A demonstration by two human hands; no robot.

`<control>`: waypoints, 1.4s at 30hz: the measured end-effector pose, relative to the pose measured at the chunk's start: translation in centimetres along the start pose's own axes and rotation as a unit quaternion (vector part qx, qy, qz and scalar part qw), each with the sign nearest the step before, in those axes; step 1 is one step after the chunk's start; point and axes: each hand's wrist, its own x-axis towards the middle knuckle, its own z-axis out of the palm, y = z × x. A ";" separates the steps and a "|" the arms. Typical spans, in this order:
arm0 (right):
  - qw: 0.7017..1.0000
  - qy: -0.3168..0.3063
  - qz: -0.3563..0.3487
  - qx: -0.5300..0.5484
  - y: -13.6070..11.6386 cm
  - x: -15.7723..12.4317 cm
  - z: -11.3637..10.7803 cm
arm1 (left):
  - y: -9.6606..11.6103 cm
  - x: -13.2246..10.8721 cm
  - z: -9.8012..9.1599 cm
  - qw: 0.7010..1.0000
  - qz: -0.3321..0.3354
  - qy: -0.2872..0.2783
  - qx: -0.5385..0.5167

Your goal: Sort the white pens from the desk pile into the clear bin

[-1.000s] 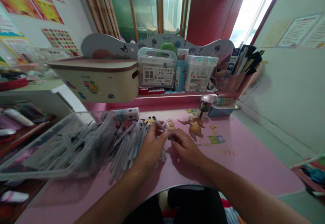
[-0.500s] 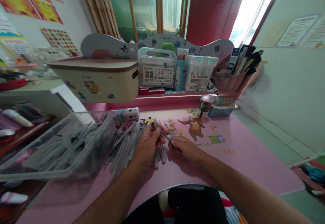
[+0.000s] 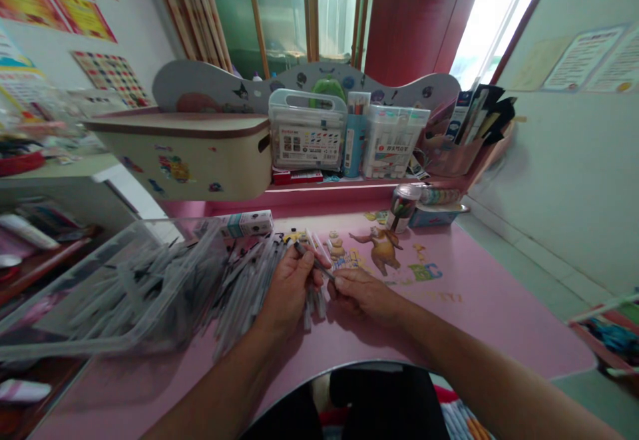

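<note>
Finding: both hands meet over the middle of the tabletop, slightly toward its left side.

- Left hand: fingers closed on a pen, thumb on top. A few more pens show under its fingers; whether it grips them cannot be told.
- Right hand: fingers curled, fingertips pinching the pen's near end.
- Pen: held between the two hands, just above the tabletop. Its long axis runs diagonally, with the far tip toward the back left and the near end toward the right hand. The left hand covers more of its length.
- Pile of pens: lies touching the left hand's outer side, spilling from a clear bin at the left edge.
</note>
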 end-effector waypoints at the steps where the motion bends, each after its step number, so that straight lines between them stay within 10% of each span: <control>1: 1.000 -0.005 -0.008 -0.010 -0.1 0.0 0.0 | 0.1 -0.1 0.0 1.000 0.002 0.000 0.008; 17: 0.938 0.036 -0.133 -0.318 -0.9 0.0 0.0 | 0.3 -0.1 0.2 1.000 0.012 0.016 0.010; 33: 0.963 0.046 -0.120 -0.236 0.0 0.7 -0.4 | 0.6 -0.5 0.6 0.992 0.049 0.032 0.112; 42: 0.919 0.091 -0.157 -0.351 0.1 0.4 0.1 | 0.3 -0.8 1.2 0.992 0.058 0.053 0.098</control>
